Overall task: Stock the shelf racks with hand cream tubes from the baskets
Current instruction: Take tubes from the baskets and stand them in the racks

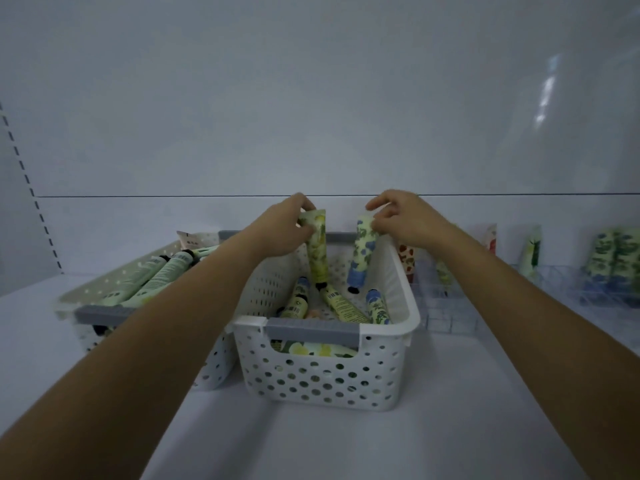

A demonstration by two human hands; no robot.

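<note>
Your bare forearms (166,323) are reaching forward over the white shelf (450,410). Your left hand (287,226) is pinching the crimped top of a yellow-green floral hand cream tube (318,254) and holding it upright, cap down, inside the white perforated plastic basket with grey handles (325,375). Your right hand (401,216) is pinching the top of a pale tube printed with blue flowers (362,258), which is also hanging cap down in that basket, near the first tube but apart from it. More loose floral tubes (341,306) are lying on the basket floor beneath them. Just to the left, a second white perforated basket (104,317) is holding long pale green tubes (162,271) lying on their sides. To the right, a clear wire rack (446,306) is carrying upright floral tubes (609,261).
</note>
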